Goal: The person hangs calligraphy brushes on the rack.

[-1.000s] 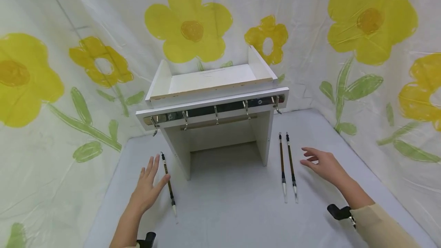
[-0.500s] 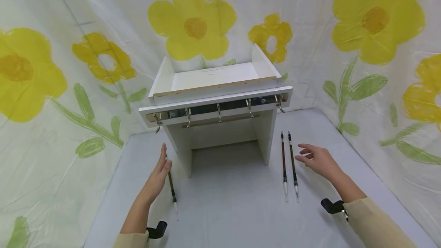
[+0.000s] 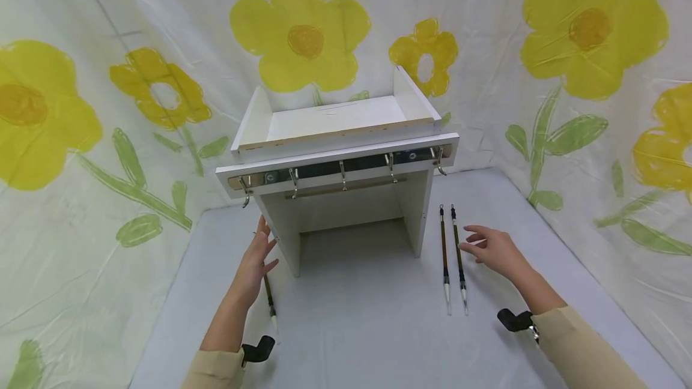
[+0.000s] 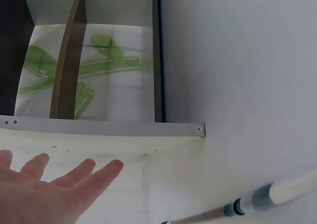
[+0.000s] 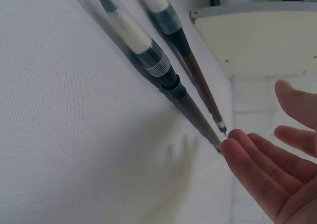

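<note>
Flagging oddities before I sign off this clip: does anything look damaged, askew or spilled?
One thing: the white hook shelf shows patchy, bare tan along its upper front edge, unlike its white surfaces, so it looks chipped or unfinished. No spill shows; the two calligraphy brushes at right lie neatly side by side.

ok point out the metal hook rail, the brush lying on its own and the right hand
metal hook rail (image 3: 357, 165): head view, bare strip near its middle
lone brush (image 3: 268, 290): head view, visible lower part of the handle
right hand (image 3: 496, 251): head view, back of the hand
</note>
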A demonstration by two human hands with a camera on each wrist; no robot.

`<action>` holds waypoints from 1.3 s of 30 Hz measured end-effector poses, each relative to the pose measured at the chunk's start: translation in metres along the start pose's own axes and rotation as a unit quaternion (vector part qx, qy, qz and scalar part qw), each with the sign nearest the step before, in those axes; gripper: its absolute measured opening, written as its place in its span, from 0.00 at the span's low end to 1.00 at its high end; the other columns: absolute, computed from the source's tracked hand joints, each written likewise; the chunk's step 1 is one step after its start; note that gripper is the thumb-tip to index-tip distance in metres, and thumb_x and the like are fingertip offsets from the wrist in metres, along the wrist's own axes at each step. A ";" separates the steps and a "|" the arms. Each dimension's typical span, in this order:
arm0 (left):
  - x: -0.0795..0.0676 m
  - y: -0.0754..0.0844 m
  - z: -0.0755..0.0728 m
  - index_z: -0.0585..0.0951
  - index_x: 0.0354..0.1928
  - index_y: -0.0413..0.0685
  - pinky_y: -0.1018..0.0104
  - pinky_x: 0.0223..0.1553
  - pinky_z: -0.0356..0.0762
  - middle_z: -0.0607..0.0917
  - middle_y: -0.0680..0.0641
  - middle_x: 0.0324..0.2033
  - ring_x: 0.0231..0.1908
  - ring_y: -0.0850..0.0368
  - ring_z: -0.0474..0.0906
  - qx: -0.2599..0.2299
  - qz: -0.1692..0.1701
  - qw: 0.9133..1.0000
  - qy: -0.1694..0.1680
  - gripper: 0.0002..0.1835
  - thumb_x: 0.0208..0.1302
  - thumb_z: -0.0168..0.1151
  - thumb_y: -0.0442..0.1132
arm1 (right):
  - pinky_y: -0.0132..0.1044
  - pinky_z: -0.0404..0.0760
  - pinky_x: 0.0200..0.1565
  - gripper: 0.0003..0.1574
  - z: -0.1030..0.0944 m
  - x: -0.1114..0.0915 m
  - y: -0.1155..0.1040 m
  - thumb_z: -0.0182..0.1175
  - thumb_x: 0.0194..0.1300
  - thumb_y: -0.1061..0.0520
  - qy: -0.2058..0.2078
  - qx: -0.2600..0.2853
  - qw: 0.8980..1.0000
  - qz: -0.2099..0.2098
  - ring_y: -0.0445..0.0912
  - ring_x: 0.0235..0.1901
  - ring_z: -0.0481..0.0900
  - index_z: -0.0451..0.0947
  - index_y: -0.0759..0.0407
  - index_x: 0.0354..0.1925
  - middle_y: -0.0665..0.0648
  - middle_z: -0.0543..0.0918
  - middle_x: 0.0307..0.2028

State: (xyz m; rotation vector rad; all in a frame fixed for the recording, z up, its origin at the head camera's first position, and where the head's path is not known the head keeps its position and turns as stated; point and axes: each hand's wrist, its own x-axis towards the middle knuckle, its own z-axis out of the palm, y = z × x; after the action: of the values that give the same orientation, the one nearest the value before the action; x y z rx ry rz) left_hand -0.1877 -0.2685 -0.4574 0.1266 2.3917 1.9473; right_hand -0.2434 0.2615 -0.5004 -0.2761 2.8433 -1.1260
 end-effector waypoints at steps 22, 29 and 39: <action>0.013 0.009 0.022 0.39 0.82 0.58 0.30 0.70 0.58 0.41 0.47 0.81 0.79 0.37 0.42 -0.045 -0.039 0.997 0.042 0.40 0.79 0.36 0.65 | 0.41 0.88 0.35 0.39 0.014 0.005 0.012 0.67 0.68 0.48 0.033 0.006 0.999 0.025 0.53 0.37 0.89 0.70 0.70 0.67 0.71 0.85 0.51; 0.006 0.008 0.013 0.38 0.82 0.53 0.35 0.70 0.63 0.41 0.45 0.81 0.79 0.37 0.42 -0.027 -0.068 0.995 0.063 0.45 0.75 0.37 0.69 | 0.44 0.87 0.36 0.38 0.025 0.016 0.003 0.67 0.69 0.49 0.025 -0.006 0.999 0.037 0.48 0.28 0.88 0.69 0.70 0.67 0.72 0.84 0.50; 0.010 0.012 0.018 0.40 0.82 0.51 0.36 0.69 0.64 0.44 0.42 0.81 0.78 0.34 0.44 -0.016 -0.066 0.995 0.068 0.47 0.74 0.38 0.70 | 0.55 0.84 0.48 0.40 0.030 0.022 0.004 0.66 0.69 0.48 0.023 -0.041 0.997 0.061 0.63 0.47 0.84 0.69 0.73 0.66 0.74 0.82 0.53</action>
State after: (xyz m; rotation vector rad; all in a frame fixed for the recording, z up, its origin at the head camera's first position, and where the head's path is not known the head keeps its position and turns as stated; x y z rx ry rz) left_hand -0.1956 -0.2473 -0.4498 -0.1672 2.3793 1.9911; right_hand -0.2612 0.2399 -0.5253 -0.0811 2.9055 -1.0073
